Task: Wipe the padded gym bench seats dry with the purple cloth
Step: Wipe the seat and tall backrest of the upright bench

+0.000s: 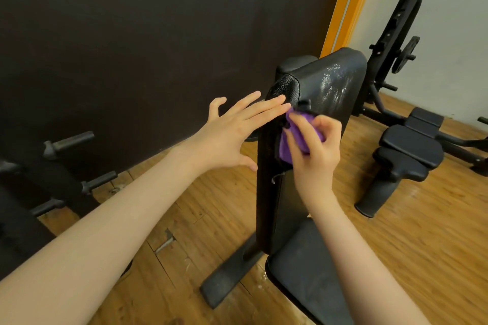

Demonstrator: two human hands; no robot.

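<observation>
Gripping a bunched purple cloth [295,137] in curled fingers, the right hand [314,148] pressed the soft, fuzzy fabric against the left edge of an upright padded backrest [330,87], about a third of the way down from its top. The left hand [232,132] was spread flat with fingers straight, holding nothing, its fingertips touching the backrest's cracked top-left corner just beside the cloth. The backrest's black vinyl was pebbled and peeling at that corner and glistened with wet streaks across its upper face. Below it, the bench's flat padded seat [303,272] showed dull black vinyl with rounded corners, and a black steel foot bar [232,274] rested on the floor to the seat's left. A second black bench [406,150], with rounded pads and a cylindrical foam roller, stood well apart to the right, in front of a tilted black rack [396,29]. The floor [396,245] was worn wood-grain planking, scuffed near the foot bar. A dark wall panel [132,34] filled the background, edged by an orange trim strip [348,0] and a pale wall. No writing could be read.
</observation>
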